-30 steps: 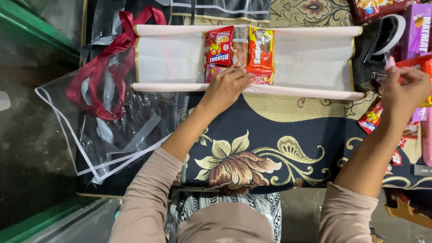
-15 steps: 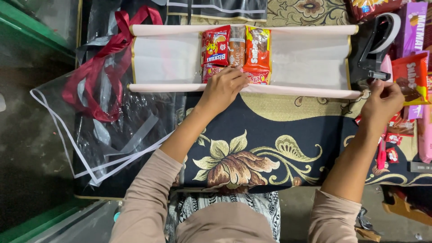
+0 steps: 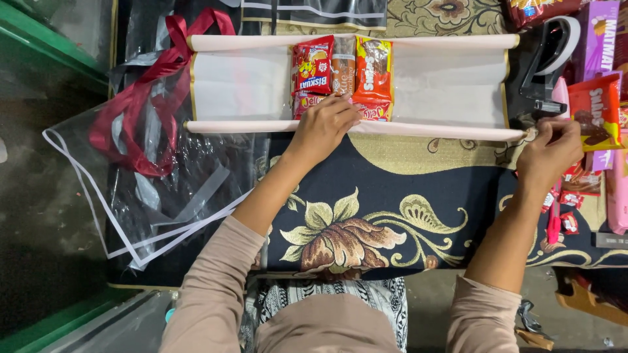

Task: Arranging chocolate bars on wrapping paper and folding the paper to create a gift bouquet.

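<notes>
On the far left of my view a clear plastic bag (image 3: 140,196) with white edging lies flat, and a dark red ribbon (image 3: 134,104) loops across it. Next to that, a translucent sheet (image 3: 242,85) is stretched between two pale pink rolled edges, the nearer roll (image 3: 418,129) running across the dark floral cloth (image 3: 366,222). At the middle of the sheet I see a cluster of snack packets (image 3: 340,72), red and orange wrappers side by side. My left hand (image 3: 324,124) rests on the lower end of that cluster, fingers pressed together and curled down onto the packets, right over the near roll. Moving right, a black tape dispenser (image 3: 546,55) sits just past the sheet's end. My right hand (image 3: 553,150) is at the right tip of the near roll, fingertips pinched together; what they pinch is too small for me to tell. Just beside it lies a red chocolate snack packet (image 3: 595,108) among other wrappers and a purple box (image 3: 605,33).
</notes>
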